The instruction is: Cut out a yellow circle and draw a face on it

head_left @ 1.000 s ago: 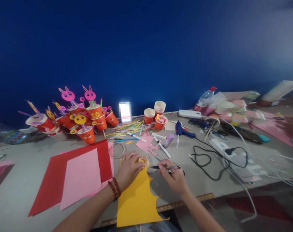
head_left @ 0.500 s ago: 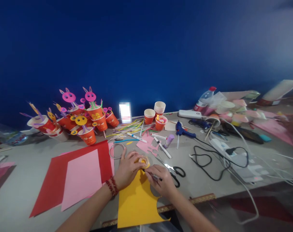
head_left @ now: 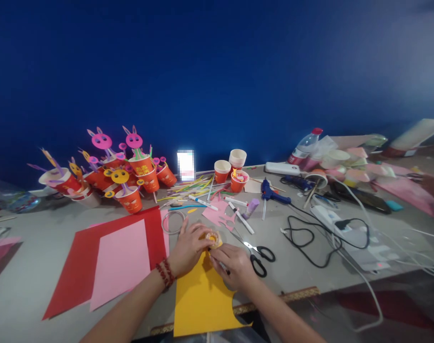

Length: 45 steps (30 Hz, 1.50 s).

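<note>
My left hand [head_left: 191,247] presses a small tape roll [head_left: 213,238], a pale ring with yellow showing through its middle, onto the top of a yellow paper sheet [head_left: 199,300]. Curved bites are cut from that sheet's right edge. In my right hand [head_left: 234,267] is a pen [head_left: 224,268], mostly covered by the fingers, its tip close against the roll's lower edge. Black-handled scissors [head_left: 258,254] lie just right of this hand. A larger grey ring [head_left: 173,232] rests beyond the left hand.
Red and pink paper sheets [head_left: 124,267] lie to the left. Decorated paper cups [head_left: 130,200] stand behind them. Markers [head_left: 241,218], a purple glue stick [head_left: 252,206] and thin coloured strips [head_left: 188,189] sit ahead. A blue glue gun [head_left: 272,193], cables and a power strip [head_left: 326,216] occupy the right.
My right hand has shifted slightly left and up around the roll's edge, and the pen has tilted to stand steeper. The left hand stays on the roll.
</note>
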### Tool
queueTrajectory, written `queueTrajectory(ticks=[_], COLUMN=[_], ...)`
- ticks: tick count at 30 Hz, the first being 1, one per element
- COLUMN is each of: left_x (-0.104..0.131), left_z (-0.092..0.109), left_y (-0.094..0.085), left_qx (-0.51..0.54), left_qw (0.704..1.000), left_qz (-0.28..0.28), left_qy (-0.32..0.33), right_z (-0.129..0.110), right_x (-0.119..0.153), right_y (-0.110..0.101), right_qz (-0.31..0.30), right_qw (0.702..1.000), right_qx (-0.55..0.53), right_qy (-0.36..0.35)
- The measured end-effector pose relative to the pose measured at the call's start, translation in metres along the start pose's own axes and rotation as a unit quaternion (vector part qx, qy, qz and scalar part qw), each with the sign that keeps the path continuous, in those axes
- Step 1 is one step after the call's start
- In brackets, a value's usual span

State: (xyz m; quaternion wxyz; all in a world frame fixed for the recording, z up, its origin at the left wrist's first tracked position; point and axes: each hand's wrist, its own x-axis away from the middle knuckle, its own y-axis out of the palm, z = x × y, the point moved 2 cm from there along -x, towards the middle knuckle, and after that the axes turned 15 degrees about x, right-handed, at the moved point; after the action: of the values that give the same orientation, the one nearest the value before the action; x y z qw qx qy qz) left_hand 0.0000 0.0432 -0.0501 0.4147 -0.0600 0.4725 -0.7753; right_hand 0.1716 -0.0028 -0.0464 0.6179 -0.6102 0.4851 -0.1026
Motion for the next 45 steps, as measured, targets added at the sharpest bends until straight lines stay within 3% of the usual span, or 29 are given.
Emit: queueTrajectory(ticks=[6,17,29,45], left_x=[0.000,-0.001,0.000,0.001], left_z=[-0.001,0.002,-0.001,-0.003], left_y=[0.002,0.000,0.002,0.001], left_qx=[-0.002,0.003,0.008,0.021], left_qw=[1.000,1.000,1.000,0.999], left_qz=[0.002,0.004,0.001,-0.025], left_qy=[-0.006,-0.002,0.005,-0.017], right_z=[-0.001,0.019,0.037,0.062], right_x=[0.006,0.010,0.015,-0.005], right_y=[-0.001,-0.011,-0.018,-0.014], right_qz=[0.011,-0.012,-0.017,-0.003], right_qw=[1.000,0.990,0.991,0.987], right_qx=[-0.012,-0.079,-0.075,-0.094], right_qy=[0.012,0.114,0.107,0.129])
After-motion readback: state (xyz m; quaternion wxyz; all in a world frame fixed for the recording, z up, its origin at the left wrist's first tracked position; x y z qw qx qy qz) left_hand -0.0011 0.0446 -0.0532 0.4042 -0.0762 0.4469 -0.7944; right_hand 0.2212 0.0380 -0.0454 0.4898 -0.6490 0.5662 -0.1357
